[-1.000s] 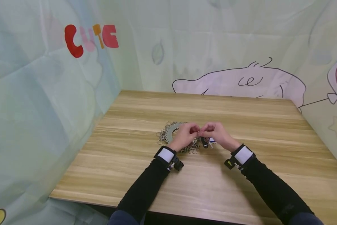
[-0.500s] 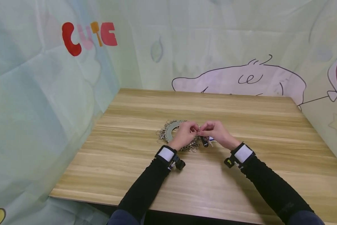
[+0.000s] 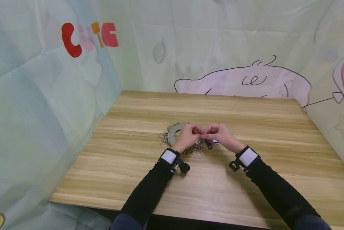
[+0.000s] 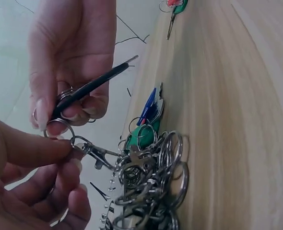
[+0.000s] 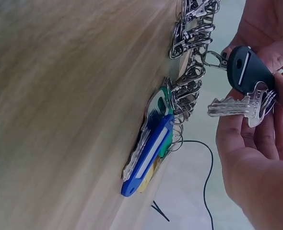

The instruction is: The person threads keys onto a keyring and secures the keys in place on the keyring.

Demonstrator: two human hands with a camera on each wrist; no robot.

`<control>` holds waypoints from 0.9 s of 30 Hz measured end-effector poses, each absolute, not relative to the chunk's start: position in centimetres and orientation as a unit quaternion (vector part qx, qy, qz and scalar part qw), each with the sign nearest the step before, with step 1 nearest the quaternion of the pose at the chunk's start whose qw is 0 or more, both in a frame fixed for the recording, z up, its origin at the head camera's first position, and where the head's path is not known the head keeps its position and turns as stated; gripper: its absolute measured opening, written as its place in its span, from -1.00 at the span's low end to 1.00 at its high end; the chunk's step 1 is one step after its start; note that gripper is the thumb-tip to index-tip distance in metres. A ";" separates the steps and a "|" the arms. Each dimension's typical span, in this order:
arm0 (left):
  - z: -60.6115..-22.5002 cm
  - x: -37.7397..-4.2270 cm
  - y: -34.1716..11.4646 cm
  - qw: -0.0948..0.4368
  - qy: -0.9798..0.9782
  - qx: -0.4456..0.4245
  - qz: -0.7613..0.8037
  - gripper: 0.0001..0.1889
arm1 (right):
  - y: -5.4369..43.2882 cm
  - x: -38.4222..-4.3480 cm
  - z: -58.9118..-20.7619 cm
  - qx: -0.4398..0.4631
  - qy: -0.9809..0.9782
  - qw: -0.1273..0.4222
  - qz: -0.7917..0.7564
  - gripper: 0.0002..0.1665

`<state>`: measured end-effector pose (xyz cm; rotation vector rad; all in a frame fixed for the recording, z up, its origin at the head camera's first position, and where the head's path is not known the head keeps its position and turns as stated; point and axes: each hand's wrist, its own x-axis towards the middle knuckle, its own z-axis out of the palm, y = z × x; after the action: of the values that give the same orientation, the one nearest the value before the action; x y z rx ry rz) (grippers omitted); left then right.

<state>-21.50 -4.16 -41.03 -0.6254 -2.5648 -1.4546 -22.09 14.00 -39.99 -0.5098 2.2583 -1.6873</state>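
My left hand [image 3: 188,136] pinches a split ring [image 4: 60,128] between thumb and forefinger. Hooked near that ring is a metal snap clasp [image 4: 98,155], which leads to a round grey key holder [image 3: 172,135] edged with several clasps and rings. Fingertips almost meeting the left ones, my right hand [image 3: 222,136] holds a bunch with a black key tag [image 5: 249,72] and a silver key [image 5: 237,108]. Whether the split ring is threaded through the clasp's loop cannot be told. The left hand covers part of the holder in the head view.
A blue tag [image 5: 148,153] and a green tag [image 5: 166,143] with keys lie on the wooden table [image 3: 126,166] beside the holder. Another green-tagged key [image 4: 177,12] lies farther along the table. A printed cloth [image 3: 149,48] hangs behind and at the sides.
Both hands stay almost in place, with slight finger movement. A silver key that hung below the right hand in the head view is now out of sight there.
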 end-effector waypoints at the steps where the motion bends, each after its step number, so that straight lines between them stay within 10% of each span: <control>1: -41.0 -21.5 -4.2 0.060 -0.852 -0.204 -0.479 -0.89 | 14.0 -22.1 -40.0 -0.176 0.782 0.138 -0.582 -0.72; 27: -40.8 -21.6 -4.2 0.075 -0.867 -0.219 -0.441 -0.90 | 13.5 -22.4 -39.9 -0.147 0.776 0.143 -0.597 -0.80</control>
<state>-21.55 -4.16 -40.77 -0.6576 -2.6000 -1.3233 -22.36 13.48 -39.87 -0.4241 2.2368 -1.7209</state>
